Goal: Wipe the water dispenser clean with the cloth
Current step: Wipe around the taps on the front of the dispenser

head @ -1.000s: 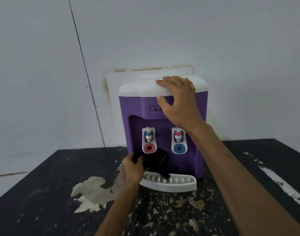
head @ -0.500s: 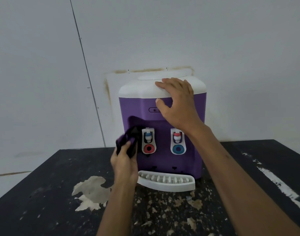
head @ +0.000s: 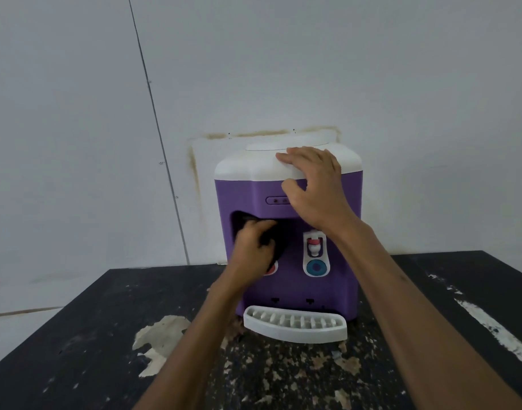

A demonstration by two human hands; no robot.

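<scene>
A purple water dispenser [head: 336,288] with a white top stands on the black table [head: 85,350] against the wall. My left hand [head: 252,250] grips a dark cloth [head: 279,236] and presses it into the tap recess, over the left tap, which is hidden. My right hand [head: 313,187] rests on the white top's front edge, fingers spread and thumb on the purple front. The right tap [head: 315,253] with its blue disc shows. A white drip tray [head: 295,324] sticks out at the base.
The table's black coating is chipped in front of the dispenser, with a pale bare patch [head: 159,338] at the left and a white streak [head: 490,327] at the right. A grey wall stands close behind.
My left hand has carried the cloth up from the drip tray, past the recess's left edge, and into the recess over the left tap. My right hand stays on top.
</scene>
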